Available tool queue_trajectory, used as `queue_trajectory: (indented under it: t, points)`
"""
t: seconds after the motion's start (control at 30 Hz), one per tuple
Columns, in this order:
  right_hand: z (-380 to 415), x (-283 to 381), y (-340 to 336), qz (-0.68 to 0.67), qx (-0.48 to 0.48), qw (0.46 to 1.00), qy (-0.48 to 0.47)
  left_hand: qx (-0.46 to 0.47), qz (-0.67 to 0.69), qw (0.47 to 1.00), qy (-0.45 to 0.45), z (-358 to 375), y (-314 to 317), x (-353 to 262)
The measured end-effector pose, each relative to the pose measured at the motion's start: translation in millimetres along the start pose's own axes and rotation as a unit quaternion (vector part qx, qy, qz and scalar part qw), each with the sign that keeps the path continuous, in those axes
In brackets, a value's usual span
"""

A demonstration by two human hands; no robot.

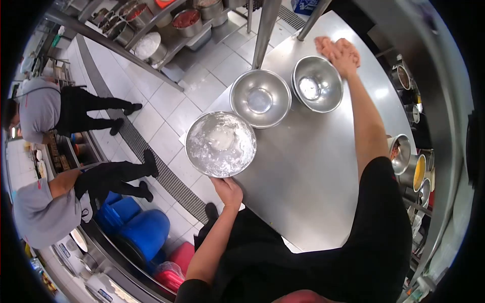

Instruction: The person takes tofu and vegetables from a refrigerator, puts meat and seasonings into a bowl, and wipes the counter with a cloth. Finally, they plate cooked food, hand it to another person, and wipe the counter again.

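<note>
My left hand (228, 193) holds a metal bowl dusted with white flour (221, 144) by its near rim, with the fingers partly hidden beneath it. A small mound of white powder lies inside the bowl. My right hand (345, 63) is at the far end of the steel table (298, 177), closed on pinkish pieces that look like raw meat (328, 47). Between my hands stand an empty metal bowl (259, 99) and a stack of metal bowls (317, 84), the stack close beside my right forearm.
Steel posts (266, 35) rise at the table's far edge, near a shelf of food containers (187, 22). Two people (43, 108) in grey shirts stand at the left. Blue bins (144, 232) are at the lower left. More food containers (418, 171) line the right side.
</note>
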State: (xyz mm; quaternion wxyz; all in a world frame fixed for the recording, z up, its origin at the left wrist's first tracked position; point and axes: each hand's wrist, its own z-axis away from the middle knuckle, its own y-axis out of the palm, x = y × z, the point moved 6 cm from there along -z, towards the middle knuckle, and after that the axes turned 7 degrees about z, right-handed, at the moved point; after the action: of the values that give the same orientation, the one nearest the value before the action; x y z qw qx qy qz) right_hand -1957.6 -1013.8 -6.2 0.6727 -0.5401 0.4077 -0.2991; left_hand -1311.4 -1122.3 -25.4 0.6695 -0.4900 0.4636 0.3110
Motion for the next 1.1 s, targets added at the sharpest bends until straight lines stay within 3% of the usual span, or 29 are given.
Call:
queue_trajectory:
  t: [0.07, 0.13, 0.2, 0.27, 0.4, 0.43, 0.5, 0.57, 0.63, 0.7, 0.73, 0.8, 0.83, 0.9, 0.97, 1.03, 1.1]
  points:
    - [42.1, -2.2, 5.7, -0.025, -0.022, 0.998, -0.052, 0.006, 0.006, 1.000, 0.009, -3.2, -1.6, -4.0]
    - [115.1, -2.9, 7.3, -0.140, -0.184, 0.969, -0.086, 0.034, 0.025, 0.999, 0.034, -5.2, -2.1, -21.1]
    - [215.1, 12.3, -26.1, -0.176, -0.114, 0.978, -0.007, 0.031, 0.009, 0.998, 0.051, -2.5, -6.0, -30.9]
    - [322.1, 17.9, -27.8, -0.153, -0.132, 0.979, -0.007, 0.083, 0.009, 0.996, 0.040, 1.9, -1.3, -21.3]
    - [551.7, 37.7, -58.9, -0.074, -0.155, 0.985, 0.008, 0.061, 0.035, 0.998, 0.003, 1.0, 1.3, -16.5]
    - [602.8, 36.6, -63.6, -0.117, -0.148, 0.982, 0.021, 0.037, 0.030, 0.999, -0.004, 0.0, -0.7, -16.2]
    - [647.2, 8.1, -63.7, -0.146, -0.141, 0.979, 0.037, -0.005, 0.045, 0.999, -0.024, 2.3, -2.2, -17.1]
    - [679.3, -45.8, -24.1, -0.270, -0.046, 0.898, 0.345, -0.009, 0.049, 0.999, 0.001, 3.8, 1.6, -16.7]
    - [645.6, -88.9, -34.7, -0.428, -0.203, 0.829, 0.296, -0.035, 0.025, 0.998, 0.036, 1.6, 3.2, -6.6]
    - [593.3, -134.2, -44.9, -0.313, -0.271, 0.868, 0.275, -0.039, 0.013, 0.998, 0.038, 2.1, 2.6, -5.9]
    - [564.5, -174.4, -15.5, -0.318, -0.259, 0.861, 0.301, -0.045, 0.007, 0.998, 0.045, 1.7, 3.4, -9.0]
    - [520.9, -198.0, -24.9, -0.381, -0.226, 0.816, 0.372, -0.049, -0.014, 0.998, 0.048, 1.4, 4.6, -9.6]
    - [499.0, -231.0, 12.8, -0.420, -0.225, 0.790, 0.386, -0.051, -0.030, 0.997, 0.051, 1.7, 3.2, -9.7]
    - [460.4, -280.4, 66.0, -0.429, -0.198, 0.805, 0.360, -0.049, -0.026, 0.997, 0.049, 0.0, 3.0, -8.6]
    - [432.8, -270.3, 60.5, -0.436, -0.174, 0.820, 0.326, -0.052, -0.017, 0.998, 0.044, -2.3, 3.5, -12.6]
    - [426.5, -233.2, -5.2, -0.344, -0.149, 0.837, 0.398, -0.044, -0.015, 0.998, 0.051, 0.3, 4.4, -17.6]
    - [397.3, -246.0, 39.6, -0.414, -0.113, 0.830, 0.357, -0.047, -0.025, 0.997, 0.061, -0.3, 4.6, -17.5]
